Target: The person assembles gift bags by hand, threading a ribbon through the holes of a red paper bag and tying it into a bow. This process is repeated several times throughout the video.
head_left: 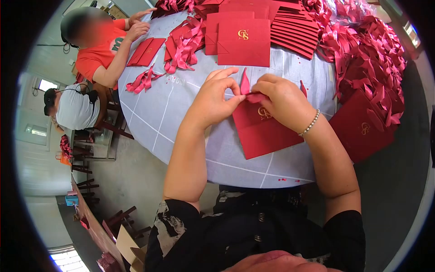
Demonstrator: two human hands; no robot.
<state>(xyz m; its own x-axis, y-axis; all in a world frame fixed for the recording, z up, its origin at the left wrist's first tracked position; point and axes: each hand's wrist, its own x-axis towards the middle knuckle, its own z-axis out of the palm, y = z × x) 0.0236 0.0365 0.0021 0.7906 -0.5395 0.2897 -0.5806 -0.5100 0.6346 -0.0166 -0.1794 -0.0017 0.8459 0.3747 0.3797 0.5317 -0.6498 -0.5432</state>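
Note:
A red paper gift bag (269,138) with a gold logo lies flat on the table in front of me. At its top edge a dark pink ribbon (245,82) stands up between my hands. My left hand (216,99) pinches the ribbon between thumb and forefinger near the bag's left corner. Just to the right, my right hand (284,97) has its fingers closed on the same ribbon, partly covering the logo. Another ribbon end (303,88) shows beyond my right hand. The exact crossing of the ribbon is hidden by my fingers.
The round table (181,122) has a light checked cloth. Stacked red bags (244,47) and fanned bags (294,34) stand at the far side. A large ribboned heap (367,59) fills the right. A co-worker in an orange shirt (97,63) sits at the left by loose ribbons (144,80).

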